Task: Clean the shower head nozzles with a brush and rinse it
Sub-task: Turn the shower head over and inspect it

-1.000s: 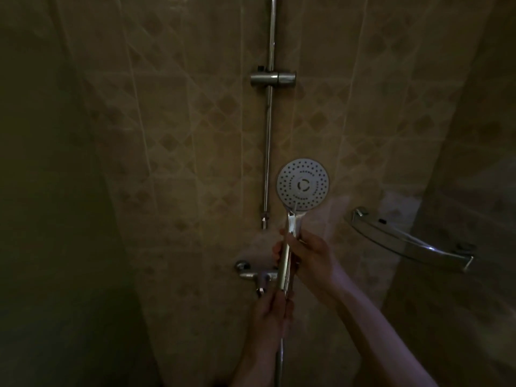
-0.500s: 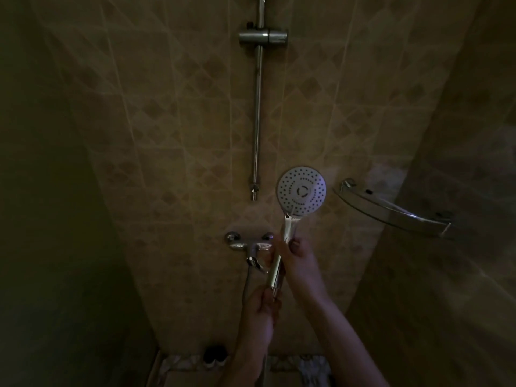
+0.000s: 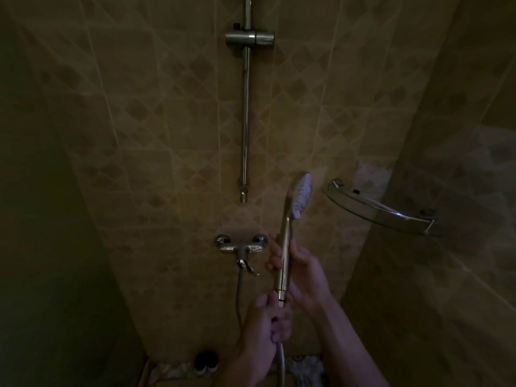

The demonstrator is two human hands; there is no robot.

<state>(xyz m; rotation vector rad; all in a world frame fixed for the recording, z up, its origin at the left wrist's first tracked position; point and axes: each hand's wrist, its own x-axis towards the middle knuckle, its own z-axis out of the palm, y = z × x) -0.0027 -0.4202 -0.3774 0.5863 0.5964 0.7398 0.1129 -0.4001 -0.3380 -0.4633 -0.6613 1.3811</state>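
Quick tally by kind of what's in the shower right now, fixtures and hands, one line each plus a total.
Shower head: 1
Hose: 1
Slide rail: 1
Rail bracket: 1
Mixer tap: 1
Corner shelf: 1
Hands: 2, left hand, right hand
Total: 8

Floor: visible only as a narrow strip at the foot of the tiled wall. A dark pair of shoes stands on it (pale toes toward the camera). Just right lies a pale crumpled item, too dim to identify.

Corner glass shelf: contents indiscernible.
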